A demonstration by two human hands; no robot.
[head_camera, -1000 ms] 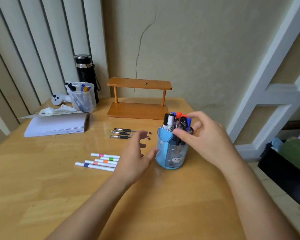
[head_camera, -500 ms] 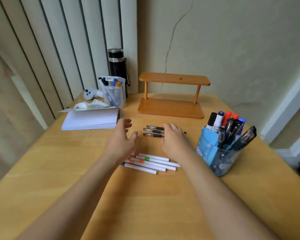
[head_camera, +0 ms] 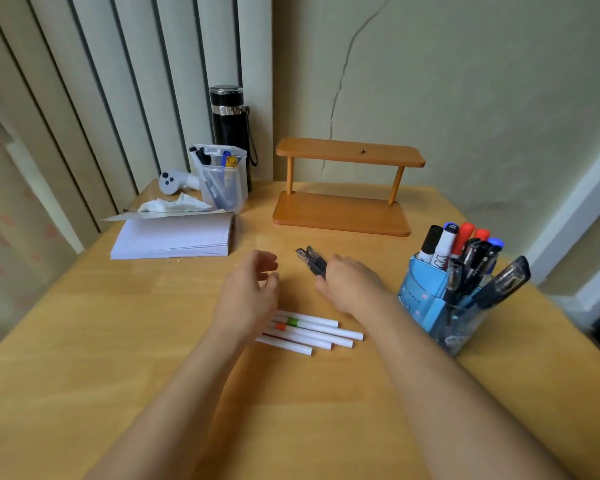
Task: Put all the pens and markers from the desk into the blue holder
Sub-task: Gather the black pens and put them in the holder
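Black pens (head_camera: 310, 260) at the frame centre are gripped in the right hand (head_camera: 352, 289). Left hand (head_camera: 248, 296), fingers spread and empty, hovers over white markers (head_camera: 312, 332); blue plastic holder (head_camera: 430, 299) stands right.

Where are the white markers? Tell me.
In the head view, the white markers lie on the desk at centre, partly under the left hand, left of the blue holder.

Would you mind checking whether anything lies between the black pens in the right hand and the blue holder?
Nothing visible does: bare desk separates the right hand, gripping the black pens, from the blue holder.
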